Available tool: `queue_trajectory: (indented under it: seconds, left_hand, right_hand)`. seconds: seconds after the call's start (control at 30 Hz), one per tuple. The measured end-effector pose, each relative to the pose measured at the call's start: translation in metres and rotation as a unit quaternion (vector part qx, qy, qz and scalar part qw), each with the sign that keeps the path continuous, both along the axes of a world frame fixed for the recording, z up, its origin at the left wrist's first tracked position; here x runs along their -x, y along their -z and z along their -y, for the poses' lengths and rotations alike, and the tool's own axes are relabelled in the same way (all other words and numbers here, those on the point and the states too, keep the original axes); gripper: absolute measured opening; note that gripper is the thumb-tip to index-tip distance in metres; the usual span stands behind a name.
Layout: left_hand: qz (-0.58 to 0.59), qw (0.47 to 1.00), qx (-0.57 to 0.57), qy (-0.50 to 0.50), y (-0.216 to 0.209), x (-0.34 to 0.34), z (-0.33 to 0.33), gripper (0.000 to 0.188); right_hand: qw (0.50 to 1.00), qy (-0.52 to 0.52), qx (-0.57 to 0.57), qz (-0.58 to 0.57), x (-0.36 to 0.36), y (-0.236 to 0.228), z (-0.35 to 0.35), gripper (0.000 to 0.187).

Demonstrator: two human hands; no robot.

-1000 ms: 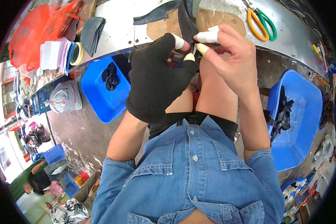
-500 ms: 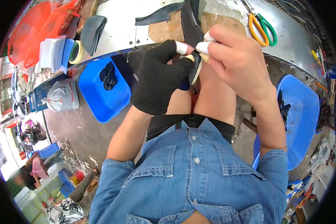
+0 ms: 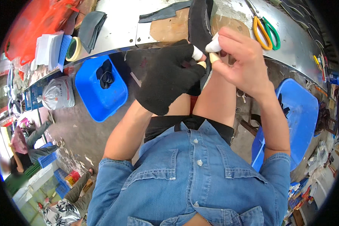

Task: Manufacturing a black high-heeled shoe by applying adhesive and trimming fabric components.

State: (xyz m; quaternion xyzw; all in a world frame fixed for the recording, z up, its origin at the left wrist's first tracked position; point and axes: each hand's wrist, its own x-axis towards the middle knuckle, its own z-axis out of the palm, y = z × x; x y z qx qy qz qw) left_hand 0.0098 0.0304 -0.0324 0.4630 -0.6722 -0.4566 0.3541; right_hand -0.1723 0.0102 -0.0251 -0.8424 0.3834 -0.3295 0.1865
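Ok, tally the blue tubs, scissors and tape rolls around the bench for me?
Blue tubs: 2, one by the left knee, one at the right
Scissors: 2, orange-handled and green-handled
Tape rolls: 1
Total: 5

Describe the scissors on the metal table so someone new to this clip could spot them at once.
Start at the curved metal table across the top of the head view and follow it right, past the bare right hand. The scissors lie flat there, beyond the brown board. Their looped handles, one orange and one green, set them apart from the dark material pieces and the yellow tape roll far left.
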Motion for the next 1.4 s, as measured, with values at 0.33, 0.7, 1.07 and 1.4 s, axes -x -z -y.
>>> queue_trajectory:
  seconds: [0.33, 0.7, 1.07, 1.4]
  left_hand:
    - [0.052, 0.998, -0.022, -0.02, 0.003, 0.016, 0.001, 0.016]
    - [0.05, 0.997, -0.058, 0.001, 0.014, 0.013, 0.003, 0.013]
    - [0.052, 0.995, -0.08, 0.007, 0.017, 0.015, 0.002, 0.011]
    - [0.091, 0.994, -0.03, 0.045, 0.026, 0.016, -0.003, 0.011]
  right_hand:
    - [0.983, 0.07, -0.054, 0.158, 0.006, 0.032, -0.014, 0.01]
    - [0.832, 0.161, -0.34, 0.408, 0.0, 0.049, -0.048, 0.037]
    - [0.872, 0.234, -0.286, 0.321, 0.0, 0.05, -0.052, 0.021]
    - [0.784, 0.196, -0.449, 0.381, -0.003, 0.053, -0.049, 0.026]
